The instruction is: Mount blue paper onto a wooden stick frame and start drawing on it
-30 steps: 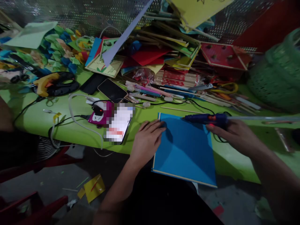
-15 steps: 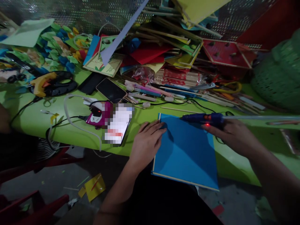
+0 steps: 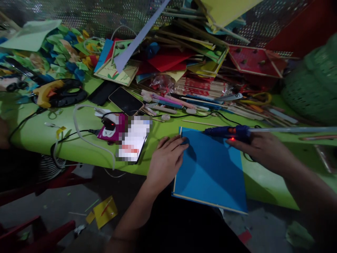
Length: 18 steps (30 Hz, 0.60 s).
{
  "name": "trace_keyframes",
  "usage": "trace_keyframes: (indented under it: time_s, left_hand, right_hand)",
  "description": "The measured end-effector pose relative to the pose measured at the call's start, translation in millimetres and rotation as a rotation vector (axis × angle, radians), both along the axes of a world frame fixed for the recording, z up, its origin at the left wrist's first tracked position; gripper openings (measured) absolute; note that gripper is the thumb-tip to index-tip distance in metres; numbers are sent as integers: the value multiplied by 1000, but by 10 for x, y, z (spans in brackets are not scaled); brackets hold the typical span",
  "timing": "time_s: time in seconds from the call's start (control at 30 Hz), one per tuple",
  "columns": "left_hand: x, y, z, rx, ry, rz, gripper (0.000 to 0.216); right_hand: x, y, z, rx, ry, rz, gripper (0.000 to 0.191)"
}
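Observation:
A blue sheet of paper (image 3: 210,179) lies on the green table's near side and overhangs its edge. Thin wooden strips run along its left edge and its near edge. My left hand (image 3: 167,160) lies on the sheet's upper left edge, fingers stretched out fairly flat. Wrapped in my right hand (image 3: 265,151) is a blue hot glue gun (image 3: 226,132), its red light lit and a long clear glue stick out of its back. The gun's nozzle points left at the sheet's far edge. Whether the tip touches the paper I cannot tell.
A lit phone (image 3: 134,140) and a magenta power socket (image 3: 112,128) with cables are left of the sheet. Two dark phones, pens, scissors and bundled sticks lie behind. Coloured paper (image 3: 171,59) is heaped at the back. A green basket (image 3: 312,80) stands at right.
Hands, glue gun and sheet keep nearly the same places. The whole view has shifted very slightly.

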<state>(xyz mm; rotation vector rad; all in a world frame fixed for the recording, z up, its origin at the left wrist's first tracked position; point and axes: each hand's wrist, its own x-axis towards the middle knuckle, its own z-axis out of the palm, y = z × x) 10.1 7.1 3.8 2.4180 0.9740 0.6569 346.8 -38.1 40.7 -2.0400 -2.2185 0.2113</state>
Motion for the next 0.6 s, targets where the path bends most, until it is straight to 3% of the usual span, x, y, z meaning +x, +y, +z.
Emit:
trace_keyframes:
  time_s: [0.2, 0.4, 0.6]
  left_hand:
    - [3, 1, -10, -5, 8, 5, 31]
    - [7, 2, -31, 9, -1, 9, 30]
    - [0, -1, -40, 18, -3, 5, 32]
  right_hand:
    - [-200, 111, 81, -60, 64, -4, 70]
    - [-82, 68, 56, -138, 10, -36, 64]
    - [-27, 3, 53, -116, -32, -51, 65]
